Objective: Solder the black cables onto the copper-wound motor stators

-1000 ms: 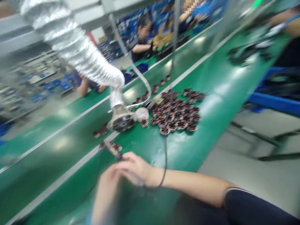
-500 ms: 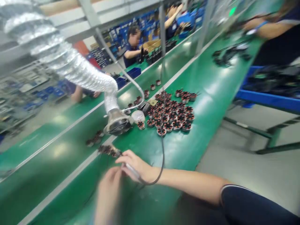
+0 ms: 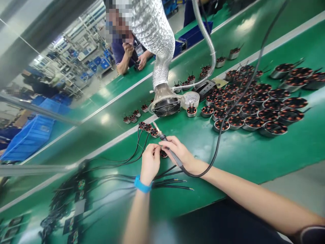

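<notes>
In my right hand [image 3: 180, 154] is a soldering iron [image 3: 162, 136], its metal tip pointing up and away and its cord looping back over my forearm. My left hand [image 3: 150, 161], with a blue wristband [image 3: 142, 184], is closed in a pinch against the right fingertips; what it pinches is hidden. Between and just below the fingers, a small wound motor core [image 3: 164, 154] shows in part. Beyond the iron's tip stand several motor cores [image 3: 148, 127] with black cables attached. Loose black cables [image 3: 172, 185] with bared ends lie beside my left wrist.
Many motor cores [image 3: 250, 110] crowd the green bench at right. A fume extractor [image 3: 167, 105] on a silver duct [image 3: 162, 44] hangs ahead, next to a whitish round dish [image 3: 191, 99]. Cable bundles [image 3: 61, 196] lie at left. A co-worker [image 3: 122, 54] works across the line.
My view has swung left and closer, bringing the cable bundles and cabled cores into sight. My hands stay together, the right one still holding the soldering iron; the left is no longer blurred.
</notes>
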`<action>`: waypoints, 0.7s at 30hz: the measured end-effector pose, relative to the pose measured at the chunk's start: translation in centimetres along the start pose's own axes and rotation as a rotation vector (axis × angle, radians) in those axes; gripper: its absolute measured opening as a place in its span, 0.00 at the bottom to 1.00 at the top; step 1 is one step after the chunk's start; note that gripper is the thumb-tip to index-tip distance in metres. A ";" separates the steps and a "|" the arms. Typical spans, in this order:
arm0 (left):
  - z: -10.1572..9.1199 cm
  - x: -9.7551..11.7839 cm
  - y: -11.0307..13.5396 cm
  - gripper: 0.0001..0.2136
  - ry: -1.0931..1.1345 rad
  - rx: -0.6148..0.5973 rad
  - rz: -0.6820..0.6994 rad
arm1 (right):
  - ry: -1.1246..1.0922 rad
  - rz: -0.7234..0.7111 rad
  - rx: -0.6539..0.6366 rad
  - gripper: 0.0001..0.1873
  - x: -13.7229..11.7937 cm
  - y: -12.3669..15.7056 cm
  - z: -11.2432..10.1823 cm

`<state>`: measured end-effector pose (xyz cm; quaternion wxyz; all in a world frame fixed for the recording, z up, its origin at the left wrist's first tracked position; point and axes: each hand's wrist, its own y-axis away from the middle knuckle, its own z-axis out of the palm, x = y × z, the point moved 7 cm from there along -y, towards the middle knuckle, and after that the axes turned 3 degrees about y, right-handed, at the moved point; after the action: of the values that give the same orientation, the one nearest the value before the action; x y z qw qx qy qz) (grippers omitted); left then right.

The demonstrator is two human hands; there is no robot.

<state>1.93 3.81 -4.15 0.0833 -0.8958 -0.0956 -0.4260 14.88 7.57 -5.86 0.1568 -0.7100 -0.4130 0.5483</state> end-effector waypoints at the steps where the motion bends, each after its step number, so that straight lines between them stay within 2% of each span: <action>1: 0.0 0.0 0.0 0.10 0.005 0.016 0.004 | 0.012 -0.010 -0.023 0.20 -0.1 0.0 0.1; 4: -0.2 -0.1 0.0 0.10 -0.007 0.070 0.019 | 0.040 -0.008 -0.002 0.20 -0.5 -0.4 -0.5; 7: -0.3 0.0 0.0 0.09 -0.023 0.113 0.039 | 0.043 0.051 0.138 0.17 -0.8 -1.0 -2.3; 12: -0.1 -0.4 0.2 0.09 -0.052 0.132 -0.026 | -0.043 0.252 0.319 0.07 0.3 -0.9 -4.7; 14: 0.0 -0.7 0.2 0.09 -0.064 0.139 -0.071 | -0.103 0.304 0.369 0.07 0.9 -0.5 -5.2; 21: 0.2 -0.8 0.6 0.09 -0.048 0.164 -0.114 | -0.228 0.275 0.407 0.11 1.1 0.3 -5.4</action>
<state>1.69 3.22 -4.96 0.1295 -0.8890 -0.1831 -0.3993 19.99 9.44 -4.88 0.1730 -0.6470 -0.2088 0.7127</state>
